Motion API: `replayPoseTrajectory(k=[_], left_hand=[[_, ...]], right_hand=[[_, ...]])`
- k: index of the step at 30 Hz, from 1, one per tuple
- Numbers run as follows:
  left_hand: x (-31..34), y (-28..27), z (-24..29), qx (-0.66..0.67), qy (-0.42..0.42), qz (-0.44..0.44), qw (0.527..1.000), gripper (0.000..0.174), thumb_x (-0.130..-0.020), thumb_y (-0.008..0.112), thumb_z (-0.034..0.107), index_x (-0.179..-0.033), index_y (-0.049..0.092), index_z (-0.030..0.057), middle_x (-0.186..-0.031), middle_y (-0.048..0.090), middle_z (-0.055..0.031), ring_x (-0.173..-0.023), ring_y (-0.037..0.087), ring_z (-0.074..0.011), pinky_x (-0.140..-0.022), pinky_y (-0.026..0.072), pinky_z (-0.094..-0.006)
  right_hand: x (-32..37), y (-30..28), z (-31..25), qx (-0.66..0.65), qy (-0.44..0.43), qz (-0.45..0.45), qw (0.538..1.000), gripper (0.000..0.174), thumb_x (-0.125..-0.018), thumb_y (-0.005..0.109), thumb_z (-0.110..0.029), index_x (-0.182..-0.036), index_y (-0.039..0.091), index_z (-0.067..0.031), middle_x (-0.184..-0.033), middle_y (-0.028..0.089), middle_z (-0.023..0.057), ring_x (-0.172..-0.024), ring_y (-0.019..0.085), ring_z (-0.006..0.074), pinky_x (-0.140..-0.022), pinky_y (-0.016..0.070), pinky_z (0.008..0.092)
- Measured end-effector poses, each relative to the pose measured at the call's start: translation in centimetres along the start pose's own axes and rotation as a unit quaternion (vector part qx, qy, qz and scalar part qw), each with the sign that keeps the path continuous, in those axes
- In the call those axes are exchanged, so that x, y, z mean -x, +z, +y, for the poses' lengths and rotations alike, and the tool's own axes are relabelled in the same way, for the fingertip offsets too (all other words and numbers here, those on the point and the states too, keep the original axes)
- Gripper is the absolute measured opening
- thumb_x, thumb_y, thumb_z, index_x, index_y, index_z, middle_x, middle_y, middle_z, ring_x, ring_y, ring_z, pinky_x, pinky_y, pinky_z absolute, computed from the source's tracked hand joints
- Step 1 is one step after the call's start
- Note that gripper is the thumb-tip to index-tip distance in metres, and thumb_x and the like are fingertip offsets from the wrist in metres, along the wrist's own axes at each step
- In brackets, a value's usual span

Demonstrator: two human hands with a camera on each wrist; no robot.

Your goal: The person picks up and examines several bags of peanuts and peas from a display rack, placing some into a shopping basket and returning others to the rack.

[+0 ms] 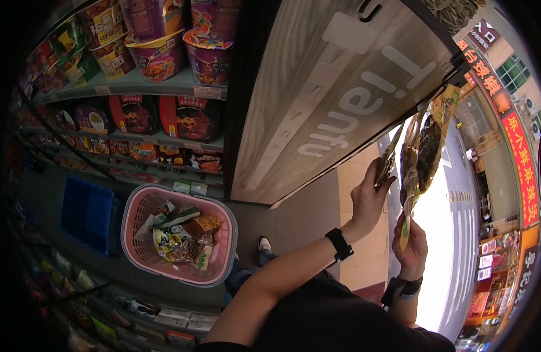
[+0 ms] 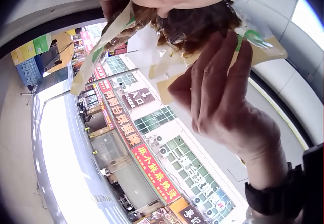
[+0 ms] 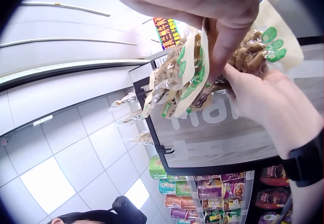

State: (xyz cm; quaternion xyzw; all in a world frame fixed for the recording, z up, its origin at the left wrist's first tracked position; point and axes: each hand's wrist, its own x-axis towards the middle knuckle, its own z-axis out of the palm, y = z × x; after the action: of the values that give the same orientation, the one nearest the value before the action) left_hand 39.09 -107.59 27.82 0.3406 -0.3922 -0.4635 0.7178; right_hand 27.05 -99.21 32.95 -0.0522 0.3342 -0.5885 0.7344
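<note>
In the head view both hands are raised at the edge of a wood-look panel (image 1: pixel 294 100). My right hand (image 1: pixel 411 249) grips the lower end of clear-fronted snack packets (image 1: pixel 431 141) with dark brown contents. Close beside it, my left hand (image 1: pixel 367 202) pinches another packet (image 1: pixel 389 161). The right wrist view shows light-brown pieces in the left hand's packet (image 3: pixel 250 51), with cream edging and green print. Several similar packets (image 3: pixel 174 72) fan out under the right hand there. Fingers of my right hand (image 2: pixel 223 87) lie against a dark-filled packet (image 2: pixel 197 24) in the left wrist view.
A pink basket (image 1: pixel 135 234) with several snack packs stands on the floor, beside a blue crate (image 1: pixel 89 214). Instant noodle cups (image 1: pixel 156 58) fill shelves at the left. Metal hooks stick out of the panel edge, and more packets (image 3: pixel 132 117) hang near it.
</note>
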Motion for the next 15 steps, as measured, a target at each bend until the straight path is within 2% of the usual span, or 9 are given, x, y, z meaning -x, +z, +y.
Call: replayPoseTrajectory(k=[4, 6, 10, 12, 15], left_hand=[[0.29, 0.21, -0.70, -0.025, -0.004, 0.022, 0.999, 0.045, -0.078, 0.063, 0.013, -0.116, 0.043, -0.0007, -0.096, 0.061, -0.0173, -0.079, 0.063, -0.0259, -0.064, 0.0492, -0.0309], [0.41, 0.21, -0.35, -0.022, -0.018, 0.029, 0.999, 0.036, -0.079, 0.060, 0.004, -0.110, 0.046, -0.0035, -0.091, 0.062, -0.0129, -0.078, 0.062, -0.0151, -0.062, 0.0475, -0.0268], [0.78, 0.44, -0.30, -0.023, -0.030, 0.035, 0.999, 0.037, -0.078, 0.061, 0.004, -0.111, 0.046, -0.0038, -0.093, 0.062, -0.0135, -0.079, 0.062, -0.0148, -0.063, 0.0477, -0.0263], [0.81, 0.58, -0.33, 0.013, 0.012, 0.045, 0.999, 0.040, -0.078, 0.061, 0.004, -0.114, 0.045, -0.0039, -0.097, 0.061, -0.0145, -0.083, 0.062, -0.0150, -0.066, 0.0480, -0.0260], [0.34, 0.49, -0.57, 0.009, 0.018, 0.028, 0.999, 0.043, -0.077, 0.061, 0.003, -0.116, 0.044, -0.0038, -0.100, 0.060, -0.0152, -0.086, 0.061, -0.0161, -0.068, 0.0483, -0.0261]], right_hand=[[0.12, 0.14, 0.10, -0.005, -0.002, 0.005, 1.000, 0.027, -0.092, 0.032, -0.015, -0.104, 0.052, 0.0000, -0.095, 0.061, 0.0151, -0.081, 0.062, 0.0237, -0.072, 0.0545, 0.0365], [0.10, 0.07, 0.08, -0.008, 0.001, 0.007, 1.000, 0.027, -0.092, 0.032, -0.015, -0.103, 0.052, -0.0002, -0.094, 0.061, 0.0148, -0.082, 0.062, 0.0239, -0.072, 0.0546, 0.0367], [0.06, 0.19, 0.19, 0.010, 0.003, -0.003, 1.000, 0.028, -0.092, 0.032, -0.016, -0.103, 0.052, -0.0006, -0.094, 0.061, 0.0144, -0.082, 0.062, 0.0239, -0.071, 0.0546, 0.0366], [-0.12, -0.14, 0.14, -0.004, 0.013, -0.006, 1.000, 0.028, -0.092, 0.032, -0.016, -0.103, 0.052, -0.0009, -0.094, 0.061, 0.0142, -0.082, 0.062, 0.0238, -0.071, 0.0547, 0.0363], [-0.22, -0.56, 0.08, 0.008, 0.006, -0.006, 1.000, 0.027, -0.092, 0.032, -0.016, -0.103, 0.053, -0.0016, -0.094, 0.061, 0.0137, -0.082, 0.063, 0.0234, -0.071, 0.0547, 0.0357]])
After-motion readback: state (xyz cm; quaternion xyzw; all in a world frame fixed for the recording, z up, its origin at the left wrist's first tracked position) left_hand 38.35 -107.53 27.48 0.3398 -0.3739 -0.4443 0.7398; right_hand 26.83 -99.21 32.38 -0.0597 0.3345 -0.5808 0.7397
